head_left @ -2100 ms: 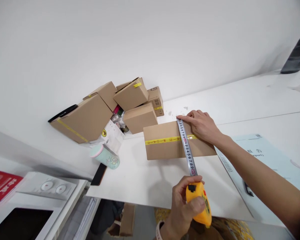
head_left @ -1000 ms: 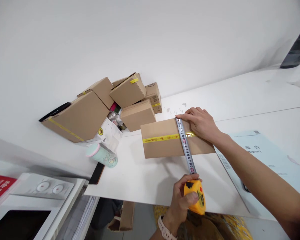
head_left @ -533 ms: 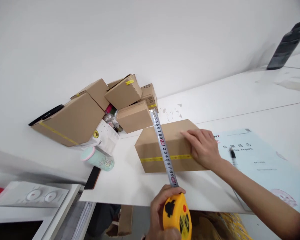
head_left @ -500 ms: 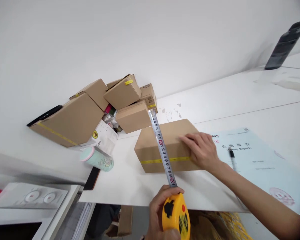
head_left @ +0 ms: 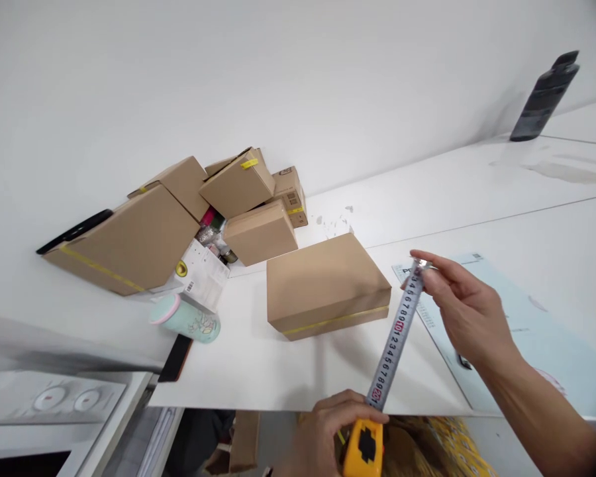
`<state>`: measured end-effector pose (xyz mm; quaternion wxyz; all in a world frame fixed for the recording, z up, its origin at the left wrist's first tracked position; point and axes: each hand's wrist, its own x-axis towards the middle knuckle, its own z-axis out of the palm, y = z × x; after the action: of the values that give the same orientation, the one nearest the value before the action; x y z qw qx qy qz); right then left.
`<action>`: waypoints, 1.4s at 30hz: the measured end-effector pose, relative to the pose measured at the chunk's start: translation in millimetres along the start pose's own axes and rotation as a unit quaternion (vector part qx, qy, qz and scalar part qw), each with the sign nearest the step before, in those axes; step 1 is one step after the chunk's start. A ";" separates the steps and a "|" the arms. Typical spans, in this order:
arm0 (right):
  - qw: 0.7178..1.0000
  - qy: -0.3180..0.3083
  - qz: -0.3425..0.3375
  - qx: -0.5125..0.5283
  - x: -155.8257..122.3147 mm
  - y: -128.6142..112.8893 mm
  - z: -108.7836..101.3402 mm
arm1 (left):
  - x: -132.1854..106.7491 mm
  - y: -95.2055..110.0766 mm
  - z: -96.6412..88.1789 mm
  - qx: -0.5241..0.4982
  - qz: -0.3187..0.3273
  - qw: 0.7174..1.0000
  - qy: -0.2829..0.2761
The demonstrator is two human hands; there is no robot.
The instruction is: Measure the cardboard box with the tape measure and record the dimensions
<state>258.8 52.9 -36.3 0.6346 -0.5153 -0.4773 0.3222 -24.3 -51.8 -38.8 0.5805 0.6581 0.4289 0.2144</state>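
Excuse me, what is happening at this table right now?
A person is working with a yellow tape measure. The left hand grips its case at the near edge of the white table, and the right hand pinches the tip of the pulled-out metal blade. The blade runs right of a brown cardboard box with yellow tape, not across it.

1. Left hand (head_left: 322,434): low at the bottom edge, palm down, fingers curled round the tape measure (head_left: 363,449); the wrist is out of view.
2. Right hand (head_left: 464,308): raised, thumb and fingertips pinching the end of the blade (head_left: 397,331), other fingers loosely bent.
3. Right forearm (head_left: 541,417): bare, running back to the lower right corner.
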 end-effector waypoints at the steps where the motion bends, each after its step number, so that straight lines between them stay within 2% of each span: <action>1: 1.000 0.015 0.010 0.000 -2.6 1.2 -2.5 | -0.4 -0.6 1.8 -0.007 -0.008 1.000 0.010; 3: 1.000 0.009 0.022 0.011 -13.4 4.9 -3.0 | 0.5 -4.9 5.8 -0.035 -0.017 0.998 0.047; 6: 0.997 -0.077 0.016 0.014 -43.6 5.5 8.1 | 7.1 -11.6 10.3 -0.068 -0.008 0.991 0.112; 9: 0.987 -0.157 -0.041 -0.021 -75.0 0.7 21.7 | 17.5 -8.8 7.9 -0.026 0.037 0.988 0.148; 10: 0.985 -0.156 -0.063 -0.043 -80.4 0.5 22.5 | 20.9 -4.8 4.1 0.000 0.068 0.985 0.159; 12: 0.985 -0.105 -0.087 -0.105 -78.7 6.2 14.6 | 27.4 7.4 -9.0 0.072 0.144 0.967 0.198; 14: 0.977 -0.022 -0.067 -0.201 -61.7 21.4 -5.5 | 34.5 24.2 -28.6 0.176 0.219 0.925 0.256; 16: 0.937 0.038 -0.005 -0.346 -37.5 43.5 -30.9 | 44.0 42.4 -51.1 0.297 0.272 0.863 0.305; 18: 0.881 0.010 0.084 -0.465 -16.3 66.9 -51.8 | 57.4 57.9 -72.3 0.393 0.281 0.814 0.323; 20: 0.830 -0.046 0.130 -0.540 -4.2 86.4 -62.4 | 74.8 67.4 -89.7 0.457 0.253 0.795 0.309; 22: 0.802 -0.095 0.136 -0.573 -0.7 99.4 -63.9 | 93.8 70.1 -103.4 0.491 0.211 0.793 0.292; 24: 0.807 -0.120 0.126 -0.564 -1.6 105.5 -63.0 | 111.2 67.3 -114.2 0.512 0.167 0.796 0.275; 25: 0.824 -0.126 0.125 -0.539 -2.4 106.3 -63.9 | 118.3 64.6 -118.4 0.521 0.148 0.799 0.260; 26: 0.849 -0.128 0.126 -0.496 -3.2 105.7 -66.3 | 123.9 61.4 -121.1 0.529 0.135 0.801 0.245; 28: 0.920 -0.116 0.142 -0.346 -4.5 101.4 -75.6 | 130.4 53.6 -119.4 0.542 0.138 0.793 0.240; 30: 0.972 -0.096 0.165 -0.135 -5.7 94.1 -87.8 | 130.9 43.2 -102.1 0.541 0.195 0.770 0.278; 32: 0.981 -0.073 0.173 0.039 -7.3 86.0 -96.9 | 127.8 28.9 -65.9 0.510 0.288 0.748 0.311; 34: 0.977 -0.048 0.171 0.114 -9.3 80.2 -98.9 | 124.6 10.7 -15.4 0.451 0.369 0.771 0.257; 35: 0.978 -0.034 0.169 0.120 -10.5 79.0 -97.0 | 124.0 0.9 11.6 0.421 0.393 0.794 0.196; 37: 0.981 -0.009 0.166 0.097 -13.5 80.5 -89.4 | 126.2 -17.8 60.5 0.397 0.372 0.837 0.064; 39: 0.986 0.009 0.160 0.056 -17.5 86.9 -80.4 | 132.8 -32.5 94.3 0.417 0.301 0.857 -0.020; 42: 0.987 0.010 0.163 0.004 -25.2 100.8 -72.3 | 146.2 -44.7 114.0 0.462 0.232 0.851 -0.089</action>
<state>326.5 31.4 -141.1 0.5803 -0.5868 -0.3799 0.4180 129.4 -0.9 -139.4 0.1789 0.9471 0.2595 0.0603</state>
